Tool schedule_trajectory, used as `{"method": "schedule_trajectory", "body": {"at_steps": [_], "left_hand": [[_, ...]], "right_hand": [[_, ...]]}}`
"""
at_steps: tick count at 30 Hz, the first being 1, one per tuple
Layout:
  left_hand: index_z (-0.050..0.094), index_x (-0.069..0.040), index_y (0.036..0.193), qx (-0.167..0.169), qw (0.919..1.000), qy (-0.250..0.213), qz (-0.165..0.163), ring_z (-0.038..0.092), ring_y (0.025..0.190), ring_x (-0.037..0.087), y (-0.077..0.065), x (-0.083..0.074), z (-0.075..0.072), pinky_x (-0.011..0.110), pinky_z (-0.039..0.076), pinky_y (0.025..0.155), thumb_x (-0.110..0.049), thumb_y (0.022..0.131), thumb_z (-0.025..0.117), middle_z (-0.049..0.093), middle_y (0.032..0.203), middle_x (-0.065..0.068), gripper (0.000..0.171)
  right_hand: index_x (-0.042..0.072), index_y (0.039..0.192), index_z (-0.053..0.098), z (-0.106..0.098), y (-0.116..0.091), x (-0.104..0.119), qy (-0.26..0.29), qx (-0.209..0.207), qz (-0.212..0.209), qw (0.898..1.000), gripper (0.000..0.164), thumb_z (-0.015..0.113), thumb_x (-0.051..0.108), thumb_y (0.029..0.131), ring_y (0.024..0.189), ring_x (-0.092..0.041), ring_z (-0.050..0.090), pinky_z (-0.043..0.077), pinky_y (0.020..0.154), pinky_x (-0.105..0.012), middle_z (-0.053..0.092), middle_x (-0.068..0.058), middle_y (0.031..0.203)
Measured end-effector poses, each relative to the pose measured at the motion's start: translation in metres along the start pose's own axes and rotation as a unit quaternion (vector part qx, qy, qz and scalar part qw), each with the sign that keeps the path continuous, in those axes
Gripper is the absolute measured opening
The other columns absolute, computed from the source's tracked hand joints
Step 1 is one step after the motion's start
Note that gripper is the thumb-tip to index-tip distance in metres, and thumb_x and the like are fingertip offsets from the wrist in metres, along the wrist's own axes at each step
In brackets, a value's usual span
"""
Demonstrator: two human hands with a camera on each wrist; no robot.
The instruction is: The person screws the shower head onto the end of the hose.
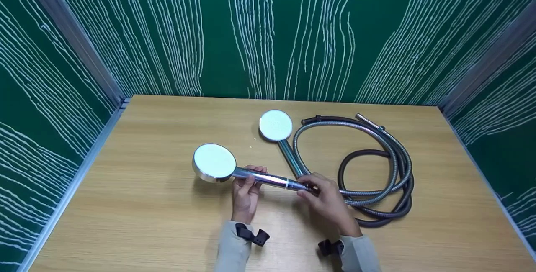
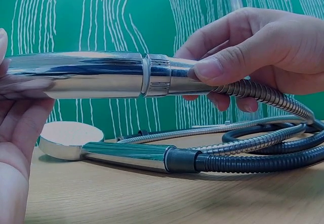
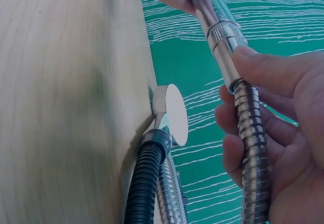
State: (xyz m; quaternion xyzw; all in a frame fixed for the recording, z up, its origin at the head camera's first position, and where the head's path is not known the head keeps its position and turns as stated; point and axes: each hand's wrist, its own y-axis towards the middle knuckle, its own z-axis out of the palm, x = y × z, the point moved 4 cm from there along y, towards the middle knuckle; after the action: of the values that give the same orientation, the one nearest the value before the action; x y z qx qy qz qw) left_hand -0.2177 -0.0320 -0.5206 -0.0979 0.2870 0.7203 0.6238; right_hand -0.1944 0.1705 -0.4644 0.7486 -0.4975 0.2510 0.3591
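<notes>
A chrome shower head (image 1: 215,161) is held above the table, its pale round face up and its handle pointing right. My left hand (image 1: 246,196) grips that handle from below, thumb over the top. With thumb and fingers my right hand (image 1: 328,201) pinches the chrome end fitting (image 2: 185,75) of a silver metal hose (image 3: 251,148). In the left wrist view, the fitting lines up with the handle's end, and a thin pale ring (image 2: 146,75) shows at the joint. The ribbed hose runs on under my right fingers.
Behind, a second shower head (image 1: 275,125) lies on the wooden table (image 1: 125,201), joined to a black hose (image 2: 243,164). Silver and black hoses lie coiled together at the right. Green walls (image 1: 289,33) with white lines stand at the back and both sides.
</notes>
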Motion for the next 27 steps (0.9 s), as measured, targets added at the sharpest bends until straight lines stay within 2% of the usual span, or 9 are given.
{"method": "schedule_trajectory", "body": {"at_steps": [5, 12, 19, 27], "left_hand": [[0.063, -0.007, 0.103, 0.002, 1.0, 0.001, 0.003, 0.068, 0.1, 0.019, -0.0002, 0.0002, -0.0009, 0.034, 0.054, 0.099, -0.006, 0.093, 0.056, 0.071, 0.099, 0.005, 0.013], [0.064, -0.007, 0.103, 0.004, 1.0, -0.002, 0.005, 0.068, 0.1, 0.019, 0.0002, 0.0009, -0.0015, 0.034, 0.054, 0.099, -0.006, 0.093, 0.057, 0.072, 0.099, 0.005, 0.013], [0.064, -0.008, 0.103, 0.003, 1.0, -0.002, 0.006, 0.068, 0.1, 0.02, 0.0, 0.0008, -0.0011, 0.034, 0.054, 0.099, -0.007, 0.093, 0.057, 0.072, 0.099, 0.005, 0.013], [0.063, -0.007, 0.103, 0.008, 1.0, -0.006, 0.0, 0.067, 0.1, 0.019, 0.0007, 0.0016, -0.0013, 0.032, 0.054, 0.098, -0.007, 0.094, 0.056, 0.071, 0.099, 0.005, 0.013]], "right_hand": [[0.015, 0.102, 0.069, 0.0003, -0.0003, 0.0005, -0.003, 0.001, 0.008, 1.0, 0.025, 0.075, 0.007, 0.079, 0.089, -0.017, 0.064, 0.058, 0.081, -0.031, 0.068, 0.001, 0.097], [0.011, 0.104, 0.067, 0.0004, 0.0011, 0.0026, 0.012, 0.003, 0.028, 1.0, 0.032, 0.077, 0.004, 0.075, 0.093, -0.015, 0.064, 0.059, 0.087, -0.033, 0.067, 0.001, 0.099], [0.012, 0.102, 0.066, 0.0008, 0.0016, 0.0025, 0.001, -0.005, 0.018, 1.0, 0.036, 0.08, 0.001, 0.07, 0.094, -0.015, 0.064, 0.059, 0.088, -0.034, 0.066, 0.001, 0.099], [0.012, 0.096, 0.067, 0.0013, 0.0016, 0.0015, 0.011, -0.024, -0.017, 1.0, 0.035, 0.079, -0.006, 0.068, 0.085, -0.015, 0.063, 0.06, 0.078, -0.027, 0.066, 0.002, 0.093]]}}
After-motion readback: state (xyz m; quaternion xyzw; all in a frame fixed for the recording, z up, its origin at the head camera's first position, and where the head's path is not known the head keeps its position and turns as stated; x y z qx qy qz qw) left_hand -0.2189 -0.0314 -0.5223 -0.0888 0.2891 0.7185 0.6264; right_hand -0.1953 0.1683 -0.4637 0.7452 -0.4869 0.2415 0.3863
